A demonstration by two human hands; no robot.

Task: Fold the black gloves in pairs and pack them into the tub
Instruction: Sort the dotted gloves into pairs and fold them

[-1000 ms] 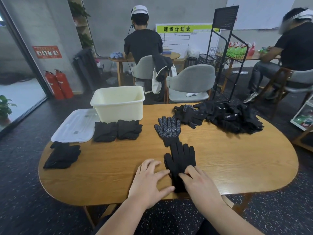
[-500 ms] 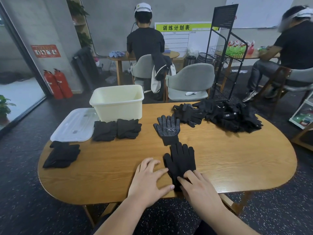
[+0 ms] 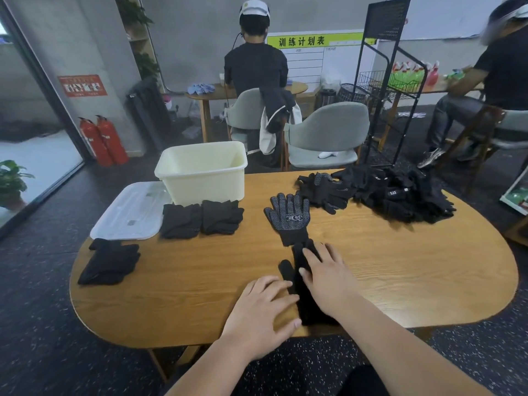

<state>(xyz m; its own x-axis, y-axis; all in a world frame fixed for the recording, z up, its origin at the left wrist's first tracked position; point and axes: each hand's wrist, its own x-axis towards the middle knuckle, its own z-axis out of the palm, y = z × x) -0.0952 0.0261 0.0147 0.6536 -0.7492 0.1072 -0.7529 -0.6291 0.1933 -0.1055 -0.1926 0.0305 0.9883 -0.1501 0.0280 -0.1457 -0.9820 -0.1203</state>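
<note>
A plain black glove (image 3: 303, 292) lies flat near the table's front edge, fingers pointing away from me. My right hand (image 3: 325, 277) rests palm-down on its upper part, fingers spread. My left hand (image 3: 264, 305) lies flat beside it on the left, fingertips touching the glove's cuff end. Just beyond is a dotted black glove (image 3: 288, 217) lying flat. Folded glove pairs (image 3: 201, 218) sit in front of the cream tub (image 3: 201, 172), and another folded bundle (image 3: 110, 262) lies at the left edge. A heap of loose gloves (image 3: 394, 194) fills the far right.
A white tub lid (image 3: 130, 211) lies left of the tub. The wooden table (image 3: 414, 278) is oval. Beyond it stand grey chairs (image 3: 328, 132), a black wire rack (image 3: 380, 81) and two seated people at other tables.
My right hand has slid forward from the glove's cuff up onto its palm and fingers. The left hand stays flat at the cuff.
</note>
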